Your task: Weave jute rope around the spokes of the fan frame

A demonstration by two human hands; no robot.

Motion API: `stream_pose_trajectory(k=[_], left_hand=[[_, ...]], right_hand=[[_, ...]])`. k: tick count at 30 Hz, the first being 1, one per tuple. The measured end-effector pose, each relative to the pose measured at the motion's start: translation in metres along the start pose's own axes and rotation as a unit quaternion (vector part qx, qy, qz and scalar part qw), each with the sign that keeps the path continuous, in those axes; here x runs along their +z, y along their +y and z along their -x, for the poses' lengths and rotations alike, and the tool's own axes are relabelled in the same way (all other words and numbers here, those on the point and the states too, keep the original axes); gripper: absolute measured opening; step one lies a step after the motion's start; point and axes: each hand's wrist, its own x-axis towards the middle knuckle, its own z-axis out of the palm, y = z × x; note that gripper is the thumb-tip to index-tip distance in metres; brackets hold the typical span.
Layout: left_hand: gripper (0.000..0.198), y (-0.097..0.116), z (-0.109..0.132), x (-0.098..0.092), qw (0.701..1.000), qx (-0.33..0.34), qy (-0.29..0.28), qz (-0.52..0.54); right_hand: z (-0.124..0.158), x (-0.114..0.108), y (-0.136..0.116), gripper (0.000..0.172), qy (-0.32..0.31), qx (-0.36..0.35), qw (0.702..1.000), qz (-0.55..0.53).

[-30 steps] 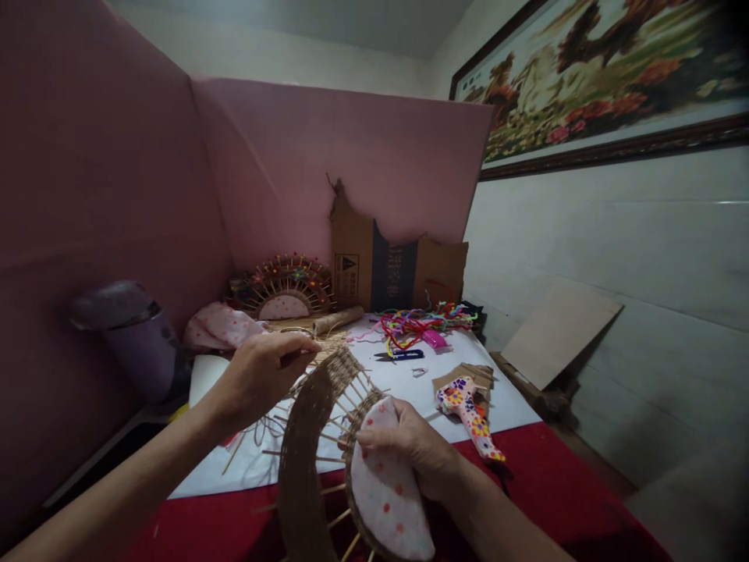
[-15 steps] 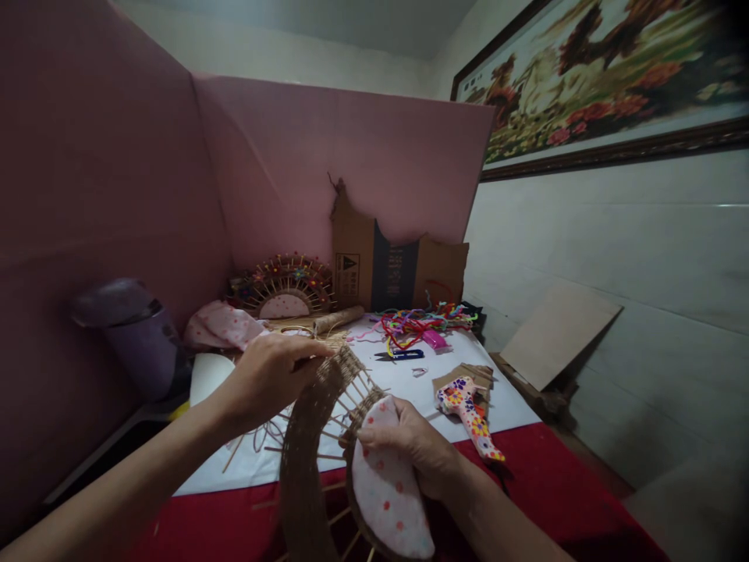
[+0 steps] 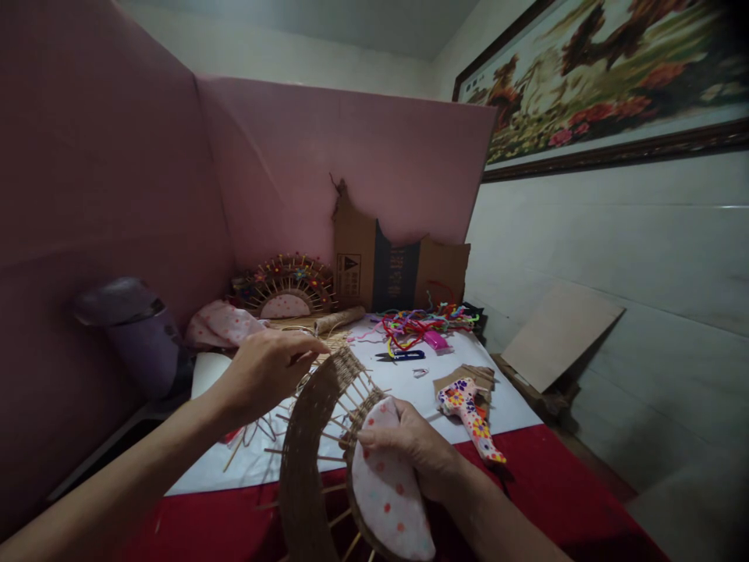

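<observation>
A half-round woven piece (image 3: 301, 460), with a brown twine band, thin wooden sticks and a padded dotted-fabric centre (image 3: 386, 484), stands tilted in front of me. My right hand (image 3: 418, 449) grips it by the dotted centre, thumb pressed on the cloth. Just left of the band's upper end is my left hand (image 3: 272, 363), its thumb and finger pinched together. Whatever lies in that pinch is too small to make out. Loose strands and sticks (image 3: 257, 429) lie on the white sheet below my left hand.
Behind stand a similar decorated half-round piece (image 3: 286, 293) and torn cardboard (image 3: 356, 269). Coloured pipe cleaners (image 3: 409, 324), thread snips (image 3: 401, 356) and a flowered glue gun (image 3: 471, 414) lie on the white sheet (image 3: 374, 339). A purple bottle (image 3: 143, 343) stands left.
My left hand has drawn slightly left, away from the band's upper end, with its fingers curling in. My right hand and the woven piece have hardly moved.
</observation>
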Motion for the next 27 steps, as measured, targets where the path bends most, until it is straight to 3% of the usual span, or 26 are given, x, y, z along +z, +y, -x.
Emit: stream_pose_trajectory(k=[7, 13, 19, 27], left_hand=[[0.019, 0.0, 0.001, 0.0, 1.0, -0.021, -0.003, 0.018], [0.019, -0.002, 0.003, 0.002, 0.985, -0.068, 0.0, 0.16], [0.019, 0.01, 0.004, -0.009, 0.956, -0.092, 0.008, 0.279], [0.016, 0.029, 0.012, -0.023, 0.939, -0.095, 0.022, 0.331]], right_hand=[[0.0, 0.0, 0.001, 0.026, 0.001, -0.004, 1.0, -0.007], [0.001, -0.001, 0.0, 0.026, -0.006, -0.006, 1.0, -0.009], [0.002, -0.002, -0.001, 0.025, -0.024, -0.005, 1.0, -0.009], [0.006, -0.002, -0.004, 0.026, -0.078, -0.017, 0.997, -0.008]])
